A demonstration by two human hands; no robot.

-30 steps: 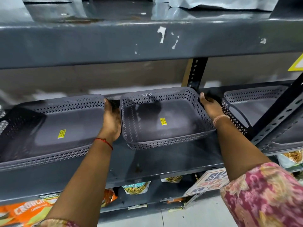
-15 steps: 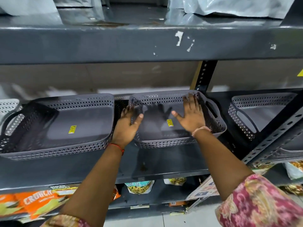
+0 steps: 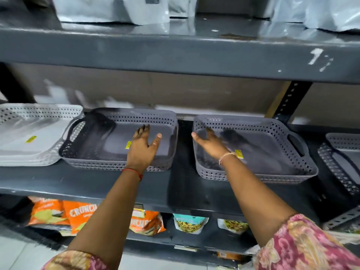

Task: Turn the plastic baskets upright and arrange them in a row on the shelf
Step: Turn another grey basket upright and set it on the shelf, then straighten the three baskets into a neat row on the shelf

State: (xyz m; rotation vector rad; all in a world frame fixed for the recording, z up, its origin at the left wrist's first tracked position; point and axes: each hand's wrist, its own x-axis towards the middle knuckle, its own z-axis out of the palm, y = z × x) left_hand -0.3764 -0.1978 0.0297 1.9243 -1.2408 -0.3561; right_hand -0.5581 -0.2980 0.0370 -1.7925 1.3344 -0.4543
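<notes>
Head view: both forearms reach up to the dark shelf (image 3: 97, 178). Left hand (image 3: 143, 148), fingers spread and holding nothing, hovers over the left grey basket (image 3: 93, 160). Right hand (image 3: 210, 144), also spread wide and empty, is over the near-left corner of the middle grey basket (image 3: 272, 172). Both baskets sit upright, each showing only a yellow sticker inside. A white basket (image 3: 29, 152) touches the row's left end; another grey basket (image 3: 339, 162) sits far right.

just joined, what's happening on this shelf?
A person is lining up plastic baskets on the middle shelf. The left hand is spread open over the left grey basket, the right hand open over the middle grey basket; neither grips anything. Both baskets sit upright, apart from each other, with a white basket further left and another grey basket at the right edge.
</notes>
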